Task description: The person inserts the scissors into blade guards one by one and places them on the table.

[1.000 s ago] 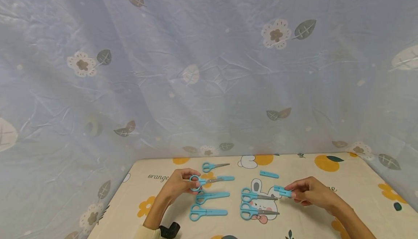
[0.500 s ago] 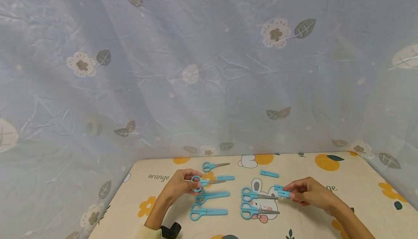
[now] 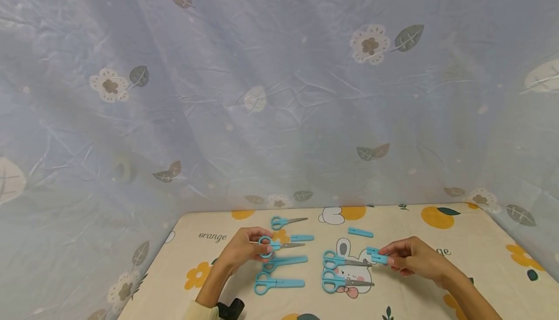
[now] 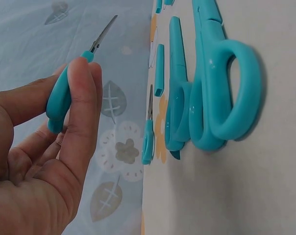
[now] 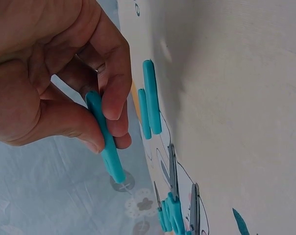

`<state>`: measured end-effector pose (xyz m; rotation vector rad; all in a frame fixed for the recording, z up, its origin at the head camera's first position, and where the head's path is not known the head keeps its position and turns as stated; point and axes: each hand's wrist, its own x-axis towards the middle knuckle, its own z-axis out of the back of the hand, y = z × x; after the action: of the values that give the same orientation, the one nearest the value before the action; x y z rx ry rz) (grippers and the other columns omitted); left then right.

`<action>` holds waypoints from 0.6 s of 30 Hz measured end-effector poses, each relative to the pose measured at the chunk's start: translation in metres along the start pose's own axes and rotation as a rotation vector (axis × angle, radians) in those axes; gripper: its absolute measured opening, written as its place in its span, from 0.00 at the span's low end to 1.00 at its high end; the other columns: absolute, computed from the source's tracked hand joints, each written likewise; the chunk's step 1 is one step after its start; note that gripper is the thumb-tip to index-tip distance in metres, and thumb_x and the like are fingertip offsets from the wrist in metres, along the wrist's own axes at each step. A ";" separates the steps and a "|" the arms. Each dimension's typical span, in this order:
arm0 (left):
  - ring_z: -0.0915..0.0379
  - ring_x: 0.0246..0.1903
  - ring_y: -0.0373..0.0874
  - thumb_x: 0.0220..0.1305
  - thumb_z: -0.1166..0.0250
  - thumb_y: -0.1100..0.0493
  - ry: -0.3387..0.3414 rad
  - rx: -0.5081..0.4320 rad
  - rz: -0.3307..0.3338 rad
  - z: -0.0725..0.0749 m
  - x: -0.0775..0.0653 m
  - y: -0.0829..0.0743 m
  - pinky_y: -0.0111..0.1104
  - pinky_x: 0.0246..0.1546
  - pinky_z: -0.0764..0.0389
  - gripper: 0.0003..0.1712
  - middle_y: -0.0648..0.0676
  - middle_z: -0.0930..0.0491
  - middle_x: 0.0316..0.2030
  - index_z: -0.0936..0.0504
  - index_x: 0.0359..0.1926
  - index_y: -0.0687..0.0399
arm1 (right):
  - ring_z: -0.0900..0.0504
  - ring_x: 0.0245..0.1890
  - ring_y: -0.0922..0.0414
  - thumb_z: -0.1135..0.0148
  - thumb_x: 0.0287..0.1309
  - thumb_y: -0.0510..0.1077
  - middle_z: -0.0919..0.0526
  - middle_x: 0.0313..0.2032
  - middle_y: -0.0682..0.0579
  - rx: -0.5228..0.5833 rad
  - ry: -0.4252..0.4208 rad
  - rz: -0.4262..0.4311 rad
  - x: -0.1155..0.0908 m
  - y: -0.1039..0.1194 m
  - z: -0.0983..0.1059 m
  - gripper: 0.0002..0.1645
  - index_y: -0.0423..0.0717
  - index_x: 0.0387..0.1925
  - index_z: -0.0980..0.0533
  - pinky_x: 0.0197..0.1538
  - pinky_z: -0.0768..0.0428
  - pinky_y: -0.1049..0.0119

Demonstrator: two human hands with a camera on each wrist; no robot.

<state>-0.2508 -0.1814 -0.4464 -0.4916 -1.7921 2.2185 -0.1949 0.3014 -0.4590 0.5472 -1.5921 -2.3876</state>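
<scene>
My left hand (image 3: pixel 245 249) holds blue-handled scissors (image 3: pixel 275 246) by the handles, bare blades pointing right, raised off the table. In the left wrist view, thumb and fingers pinch the scissors' handle (image 4: pixel 62 93). At right, my right hand (image 3: pixel 417 259) pinches a blue blade cover (image 3: pixel 379 260) between thumb and fingers; in the right wrist view that cover (image 5: pixel 109 142) is held above the table. Another blue cover (image 3: pixel 372 250) lies just beyond it. A cover (image 3: pixel 302 238) rests on the cloth beyond the held blades. Below my left hand lie sheathed scissors (image 3: pixel 288 261).
Another sheathed pair of scissors (image 3: pixel 284 283) lies nearer. Bare scissors (image 3: pixel 290 222) lie at the back; two more bare pairs, one farther (image 3: pixel 345 262) and one nearer (image 3: pixel 347 282), lie between the hands. A loose cover (image 3: pixel 360 233) is behind them. A patterned curtain (image 3: pixel 279 116) closes the back.
The scissors in my left hand have shifted slightly right and down, so their blades now appear below the loose cover they overlapped earlier. My right hand has moved a little left with its cover.
</scene>
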 end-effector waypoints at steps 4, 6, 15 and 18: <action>0.12 0.35 0.45 0.69 0.27 0.67 0.005 -0.003 0.007 -0.002 0.000 -0.001 0.43 0.41 0.05 0.24 0.57 0.18 0.43 0.19 0.63 0.71 | 0.21 0.33 0.59 0.33 0.74 0.42 0.14 0.38 0.51 -0.007 -0.007 -0.023 0.000 0.003 -0.001 0.22 0.30 0.61 0.19 0.35 0.15 0.68; 0.12 0.35 0.45 0.69 0.27 0.67 0.007 -0.004 0.009 -0.003 0.000 -0.002 0.44 0.43 0.05 0.24 0.58 0.18 0.44 0.19 0.63 0.70 | 0.21 0.33 0.59 0.32 0.74 0.42 0.15 0.37 0.51 -0.011 -0.012 -0.023 0.001 0.004 -0.001 0.22 0.30 0.61 0.18 0.35 0.16 0.68; 0.12 0.38 0.46 0.69 0.27 0.67 0.043 -0.010 -0.017 -0.013 0.003 -0.002 0.48 0.45 0.06 0.25 0.58 0.18 0.45 0.20 0.63 0.72 | 0.21 0.32 0.60 0.32 0.73 0.40 0.17 0.35 0.52 0.012 0.016 -0.005 0.002 0.006 -0.007 0.21 0.30 0.61 0.18 0.35 0.16 0.69; 0.12 0.37 0.46 0.68 0.27 0.67 0.052 -0.010 -0.015 -0.018 0.004 -0.002 0.49 0.45 0.06 0.24 0.57 0.18 0.44 0.20 0.62 0.72 | 0.20 0.33 0.59 0.32 0.72 0.40 0.16 0.34 0.52 0.013 0.018 -0.007 0.004 0.007 -0.010 0.21 0.31 0.60 0.18 0.36 0.15 0.69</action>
<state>-0.2468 -0.1633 -0.4478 -0.5305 -1.7762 2.1673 -0.1944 0.2883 -0.4566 0.5756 -1.6023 -2.3724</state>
